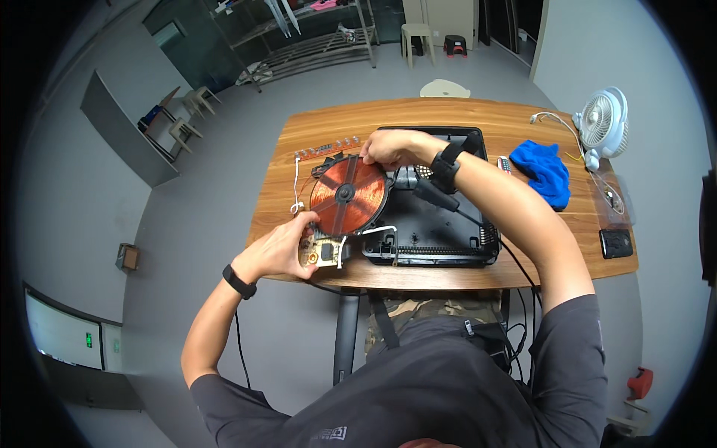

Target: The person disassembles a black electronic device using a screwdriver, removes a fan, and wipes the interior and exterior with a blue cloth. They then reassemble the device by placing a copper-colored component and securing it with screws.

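Observation:
A round copper induction coil (367, 196) with dark radial bars and a black centre sits tilted over the left side of a black plastic housing (441, 235). My right hand (392, 148) is closed on the coil's far rim. Below the coil's near left edge is a pale circuit board (326, 252) with components on it. My left hand (280, 246) grips the board's left side, its thumb up by the coil's edge. A white wire (379, 230) runs from the board area to the housing. What lies under the coil is hidden.
Beyond the coil lies a narrow orange button board (328, 148) with a white cable. A screwdriver-like black handle (435, 196) lies over the housing. Right on the wooden table (336, 119) are a blue cloth (544, 172), a white fan (602, 123) and a dark phone-like device (615, 243).

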A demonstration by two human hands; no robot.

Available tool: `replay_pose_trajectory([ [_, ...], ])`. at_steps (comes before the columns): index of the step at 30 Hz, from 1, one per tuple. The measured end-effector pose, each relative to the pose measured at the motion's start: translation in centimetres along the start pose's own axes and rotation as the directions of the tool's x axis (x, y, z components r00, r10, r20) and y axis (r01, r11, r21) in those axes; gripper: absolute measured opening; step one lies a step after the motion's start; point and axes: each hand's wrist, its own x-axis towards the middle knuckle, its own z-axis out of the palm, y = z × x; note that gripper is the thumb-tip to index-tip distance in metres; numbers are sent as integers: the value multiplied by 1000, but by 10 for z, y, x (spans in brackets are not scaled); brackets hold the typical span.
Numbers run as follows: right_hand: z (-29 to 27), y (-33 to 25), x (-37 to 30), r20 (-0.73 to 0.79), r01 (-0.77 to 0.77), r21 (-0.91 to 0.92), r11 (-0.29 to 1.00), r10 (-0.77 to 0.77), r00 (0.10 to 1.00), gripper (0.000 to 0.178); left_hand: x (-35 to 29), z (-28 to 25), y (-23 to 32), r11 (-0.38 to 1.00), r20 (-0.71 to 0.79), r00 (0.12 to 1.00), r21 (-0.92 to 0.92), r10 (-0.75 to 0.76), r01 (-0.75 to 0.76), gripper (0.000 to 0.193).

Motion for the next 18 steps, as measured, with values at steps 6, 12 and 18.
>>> replay_pose_trajectory([
  [6,-45,-10,-54,-149,-40,-8,999,38,988,11,48,-5,24,993,-94,991,-50,100,-105,80],
  [12,-89,9,-102,-324,-133,-64,989,106,940,14,114,12,49,983,-1,983,-35,181,-181,84],
  [18,-109,26,-133,-437,-183,-55,982,141,888,22,161,25,62,968,73,966,-64,246,-242,81],
])
